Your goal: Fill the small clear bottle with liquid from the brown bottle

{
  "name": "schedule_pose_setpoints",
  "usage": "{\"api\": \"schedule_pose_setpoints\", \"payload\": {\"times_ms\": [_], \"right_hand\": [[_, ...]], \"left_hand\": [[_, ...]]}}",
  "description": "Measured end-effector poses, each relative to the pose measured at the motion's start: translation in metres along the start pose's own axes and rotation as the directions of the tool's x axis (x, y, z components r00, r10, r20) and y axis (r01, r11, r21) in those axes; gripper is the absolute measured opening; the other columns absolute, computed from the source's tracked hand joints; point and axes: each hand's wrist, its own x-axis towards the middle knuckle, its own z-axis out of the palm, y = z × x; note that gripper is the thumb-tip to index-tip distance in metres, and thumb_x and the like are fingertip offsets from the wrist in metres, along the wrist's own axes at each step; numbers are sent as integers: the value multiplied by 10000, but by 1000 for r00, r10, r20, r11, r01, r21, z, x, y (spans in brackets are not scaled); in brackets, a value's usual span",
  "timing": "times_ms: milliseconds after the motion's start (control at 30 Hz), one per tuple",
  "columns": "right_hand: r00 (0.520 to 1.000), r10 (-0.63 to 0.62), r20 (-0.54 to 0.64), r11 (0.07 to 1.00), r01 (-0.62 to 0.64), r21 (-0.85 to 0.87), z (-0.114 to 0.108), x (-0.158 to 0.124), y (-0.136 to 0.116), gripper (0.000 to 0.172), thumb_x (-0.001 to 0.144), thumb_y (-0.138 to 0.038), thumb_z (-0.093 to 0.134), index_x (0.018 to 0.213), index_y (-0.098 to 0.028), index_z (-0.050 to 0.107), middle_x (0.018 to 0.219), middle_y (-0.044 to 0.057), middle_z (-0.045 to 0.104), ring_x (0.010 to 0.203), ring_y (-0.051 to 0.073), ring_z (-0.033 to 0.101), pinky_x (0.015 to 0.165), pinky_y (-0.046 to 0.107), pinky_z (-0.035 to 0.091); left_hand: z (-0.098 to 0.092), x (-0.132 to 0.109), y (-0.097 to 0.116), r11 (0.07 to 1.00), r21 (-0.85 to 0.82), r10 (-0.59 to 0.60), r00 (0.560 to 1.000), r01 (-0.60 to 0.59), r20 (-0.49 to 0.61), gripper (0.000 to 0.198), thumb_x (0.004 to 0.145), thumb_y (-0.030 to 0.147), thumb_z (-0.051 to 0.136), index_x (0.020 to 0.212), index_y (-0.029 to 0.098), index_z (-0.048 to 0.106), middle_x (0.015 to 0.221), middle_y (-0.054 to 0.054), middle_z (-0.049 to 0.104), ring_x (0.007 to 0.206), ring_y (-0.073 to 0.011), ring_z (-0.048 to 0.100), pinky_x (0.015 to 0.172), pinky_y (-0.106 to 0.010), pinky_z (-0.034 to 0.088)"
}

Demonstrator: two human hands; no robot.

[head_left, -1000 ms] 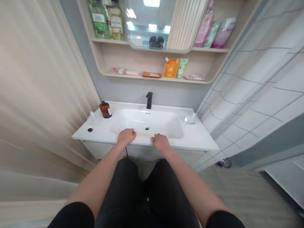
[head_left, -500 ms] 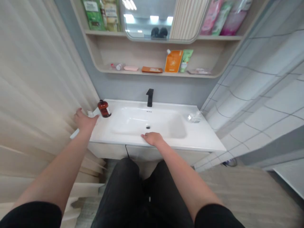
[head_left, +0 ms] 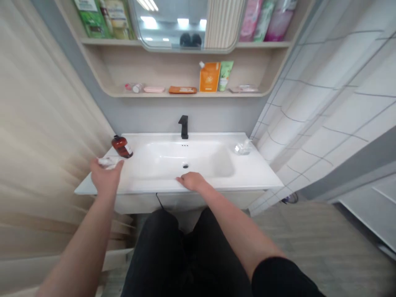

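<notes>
My left hand (head_left: 106, 176) is at the left end of the white washbasin counter (head_left: 139, 185). Its thumb and fingers close around a small white, partly see-through crumpled-looking thing (head_left: 107, 161), whose kind I cannot make out. Just beyond stands a brown bottle (head_left: 122, 147) with a dark cap and white label, apart from the hand. My right hand (head_left: 192, 181) rests on the basin's front edge, thumb along the rim and fingers curled over it. Behind the basin rises a black faucet (head_left: 184, 127).
A clear plastic item (head_left: 243, 147) sits on the counter's right. Above, a shelf (head_left: 145, 95) holds an orange pouch (head_left: 210, 77), a green tube (head_left: 226, 76) and small flat packs, beneath a mirror (head_left: 182, 24). A beige curtain (head_left: 40, 136) hangs close on the left; white tiles (head_left: 334, 103) cover the right.
My left hand has moved from the curtain side onto the counter, and the white thing is now between its fingers. The right hand stays on the basin edge. The view has shifted right.
</notes>
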Motion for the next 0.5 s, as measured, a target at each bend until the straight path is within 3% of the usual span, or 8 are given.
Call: {"api": "schedule_pose_setpoints", "payload": {"times_ms": [67, 133, 167, 267, 333, 367, 400, 500], "right_hand": [[999, -37, -33, 999, 38, 6, -1, -1, 2, 655, 1157, -631, 343, 1217, -217, 847, 1327, 157, 809, 1276, 350, 743, 1076, 423, 545], [995, -51, -85, 997, 56, 60, -2, -2, 6, 546, 1150, -588, 439, 1206, -235, 852, 1312, 129, 819, 1253, 325, 750, 1053, 380, 544], [992, -43, -115, 993, 55, 104, -3, -2, 8, 480, 1136, -560, 502, 1199, -242, 856, 1299, 117, 825, 1237, 314, 754, 1038, 361, 544], [973, 68, -218, 965, -8, 263, -5, -1, 16, 298, 1060, -402, 643, 1185, -238, 858, 1250, 97, 839, 1193, 289, 763, 1014, 325, 547], [941, 185, -283, 924, -68, 377, -4, 0, 22, 294, 992, -277, 670, 1232, -222, 831, 1235, 98, 838, 1168, 284, 767, 1009, 328, 555], [925, 221, -308, 900, -72, 429, -2, 1, 25, 351, 954, -222, 674, 1280, -218, 804, 1238, 98, 833, 1157, 282, 768, 1003, 331, 561], [916, 231, -328, 881, -53, 471, -1, 1, 27, 433, 913, -172, 679, 1335, -217, 767, 1251, 95, 825, 1151, 278, 767, 997, 333, 566], [921, 145, -362, 838, 80, 540, 4, 4, 33, 677, 803, -94, 709, 1464, -229, 642, 1309, 80, 792, 1153, 268, 755, 1001, 347, 571]], "left_hand": [[8, -42, 18, 993, -96, 83, 983, -68, 164, 874, 804, 465, 940, 1512, 219, 491, 1310, -80, 758, 1131, -266, 739, 1058, -466, 588], [27, -75, 39, 964, -245, 198, 893, -103, 403, 942, 782, 451, 944, 1563, 251, 457, 1305, -75, 775, 1036, -246, 746, 968, -422, 611], [39, -88, 50, 949, -299, 235, 852, -98, 468, 962, 756, 432, 957, 1567, 266, 465, 1288, -72, 782, 991, -239, 748, 953, -414, 610], [81, -108, 76, 904, -425, 327, 703, -39, 631, 897, 696, 423, 977, 1485, 288, 572, 1237, -67, 793, 998, -255, 757, 941, -413, 601], [107, -114, 88, 871, -489, 371, 597, 41, 711, 866, 646, 418, 994, 1416, 269, 629, 1185, -69, 798, 991, -270, 759, 925, -421, 599], [117, -117, 92, 859, -507, 379, 568, 78, 730, 844, 631, 414, 997, 1383, 256, 647, 1163, -71, 798, 992, -277, 759, 921, -425, 597], [126, -121, 95, 850, -516, 377, 560, 106, 737, 806, 628, 413, 994, 1345, 246, 664, 1143, -72, 797, 1000, -283, 758, 923, -427, 595], [141, -133, 98, 840, -524, 351, 594, 142, 724, 665, 668, 428, 967, 1241, 232, 692, 1110, -69, 792, 1028, -293, 753, 947, -435, 589]]}}
